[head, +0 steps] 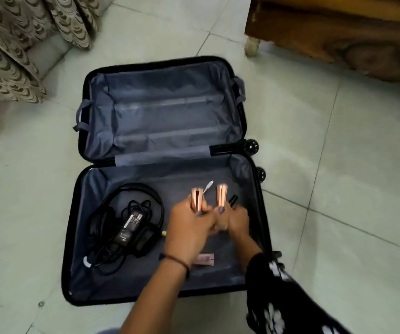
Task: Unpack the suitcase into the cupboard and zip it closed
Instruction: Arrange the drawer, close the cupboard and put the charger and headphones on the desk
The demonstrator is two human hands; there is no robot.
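As the left hand (189, 225) gripped one rose-gold tube (197, 200) and the right hand (236, 221) clutched a second tube (221, 197) above the open suitcase (122, 285) beneath them, knuckles crowding together could knock either loose; the charger (130, 227) and headphones (99, 221) lay inside, left of the hands.

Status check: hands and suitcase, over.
Left hand grips rose-gold tube, right hand grips second tube. Suitcase open; charger with cables inside. Pink packet by left wrist.
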